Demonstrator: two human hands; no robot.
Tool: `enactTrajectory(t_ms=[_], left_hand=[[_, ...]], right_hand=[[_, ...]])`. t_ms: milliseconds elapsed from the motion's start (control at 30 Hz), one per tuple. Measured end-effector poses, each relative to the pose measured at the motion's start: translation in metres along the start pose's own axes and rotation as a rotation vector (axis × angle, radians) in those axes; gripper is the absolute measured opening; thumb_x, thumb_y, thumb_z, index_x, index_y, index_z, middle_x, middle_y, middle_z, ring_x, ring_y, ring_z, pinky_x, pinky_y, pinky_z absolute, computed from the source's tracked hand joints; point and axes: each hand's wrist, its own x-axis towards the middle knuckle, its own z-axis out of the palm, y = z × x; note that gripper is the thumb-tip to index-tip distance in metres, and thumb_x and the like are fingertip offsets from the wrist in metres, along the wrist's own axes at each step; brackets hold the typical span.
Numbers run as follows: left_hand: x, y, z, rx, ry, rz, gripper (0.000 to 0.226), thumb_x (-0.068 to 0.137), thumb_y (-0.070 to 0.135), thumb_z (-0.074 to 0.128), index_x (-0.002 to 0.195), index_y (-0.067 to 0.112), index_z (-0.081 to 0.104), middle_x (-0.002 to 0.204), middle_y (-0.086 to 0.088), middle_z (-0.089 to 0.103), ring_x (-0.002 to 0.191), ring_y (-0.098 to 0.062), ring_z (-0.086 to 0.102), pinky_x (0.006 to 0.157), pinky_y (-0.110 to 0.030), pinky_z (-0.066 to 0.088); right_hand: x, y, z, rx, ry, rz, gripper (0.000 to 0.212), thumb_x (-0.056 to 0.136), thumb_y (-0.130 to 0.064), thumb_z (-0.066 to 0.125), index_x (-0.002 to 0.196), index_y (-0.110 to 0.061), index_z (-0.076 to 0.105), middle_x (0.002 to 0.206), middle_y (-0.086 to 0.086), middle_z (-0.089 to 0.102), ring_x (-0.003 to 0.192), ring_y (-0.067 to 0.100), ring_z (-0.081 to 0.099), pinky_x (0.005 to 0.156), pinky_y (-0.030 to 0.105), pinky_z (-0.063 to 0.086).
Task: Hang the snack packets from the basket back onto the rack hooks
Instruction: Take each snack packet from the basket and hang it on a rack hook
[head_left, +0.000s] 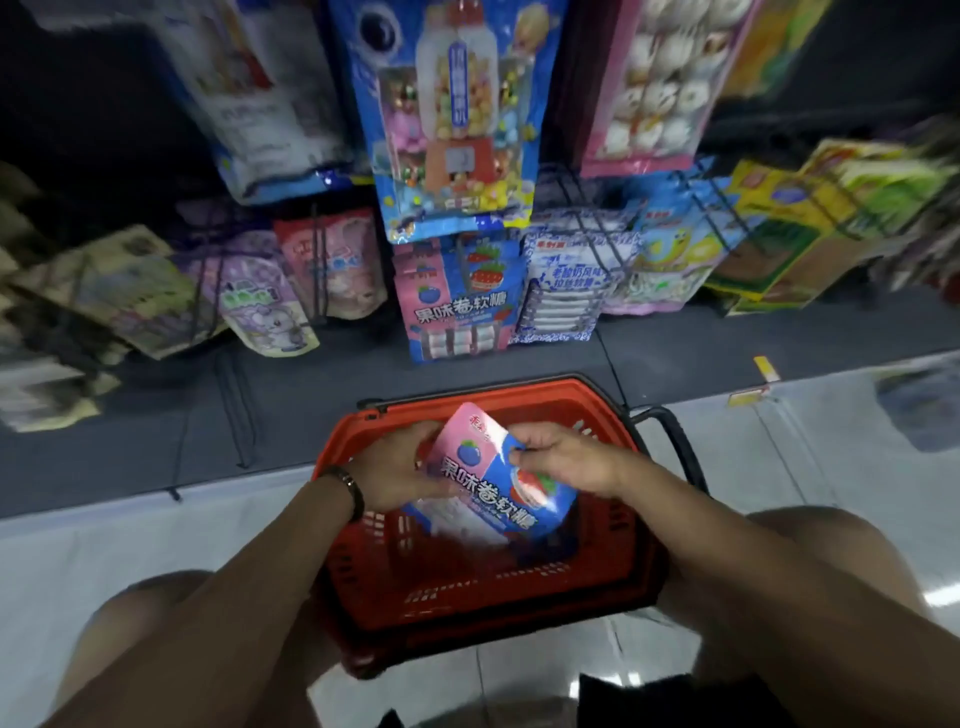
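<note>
A pink and blue snack packet (485, 480) is held tilted over the red basket (597, 582) on the floor. My left hand (397, 467) grips the packet's left edge. My right hand (563, 457) pinches its upper right side. Matching pink and blue packets (457, 299) hang on the rack (571, 192) straight ahead, low down. What else lies in the basket is hidden by the packet and my hands.
Other snack packets hang on the rack: a large blue one (452, 119), a pink one (660, 83), purple ones (260, 301), blue-white ones (566, 280), yellow-green ones (810, 228). The basket's black handle (680, 441) sticks out right. My knees flank the basket on the tiled floor (779, 457).
</note>
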Motion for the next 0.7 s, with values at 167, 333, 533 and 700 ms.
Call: enactTrajectory(t_ms=[167,333,533,700], left_hand=[[-0.035,0.025,0.004,-0.371,0.240,0.117,0.026,0.096,0.006,0.078,0.112,0.027,0.080,0.116,0.003,0.083,0.108,-0.018,0.079,0.094,-0.040,0.064],[-0.069,0.061,0.000,-0.645,0.463,0.161,0.032,0.097,0.007,0.075,0.107,0.038,0.082,0.113,0.003,0.083,0.100,-0.012,0.080,0.080,-0.024,0.063],[-0.094,0.096,-0.006,-0.862,0.575,0.159,0.021,0.099,0.006,0.074,0.118,0.015,0.076,0.113,-0.006,0.083,0.097,-0.022,0.082,0.073,-0.030,0.066],[-0.108,0.123,-0.019,-0.844,0.644,0.121,0.015,0.099,0.007,0.073,0.112,0.014,0.075,0.110,-0.007,0.084,0.089,-0.017,0.082,0.067,-0.026,0.064]], right_hand=[[-0.040,-0.079,-0.018,-0.112,-0.018,-0.132,0.016,0.110,-0.007,0.056,0.110,0.005,0.067,0.095,0.021,0.068,0.088,0.020,0.059,0.082,0.041,0.045],[-0.077,-0.118,-0.028,0.184,0.298,-0.240,0.011,0.100,-0.005,0.071,0.110,-0.001,0.067,0.110,0.026,0.073,0.103,0.037,0.068,0.100,0.056,0.052],[-0.099,-0.113,-0.014,0.208,0.248,-0.204,0.026,0.100,-0.015,0.074,0.124,-0.006,0.073,0.115,0.015,0.081,0.099,0.029,0.078,0.084,0.044,0.064],[-0.098,-0.126,0.000,0.211,0.389,-0.304,0.017,0.101,-0.012,0.072,0.115,-0.004,0.077,0.112,0.012,0.083,0.102,0.030,0.079,0.098,0.052,0.062]])
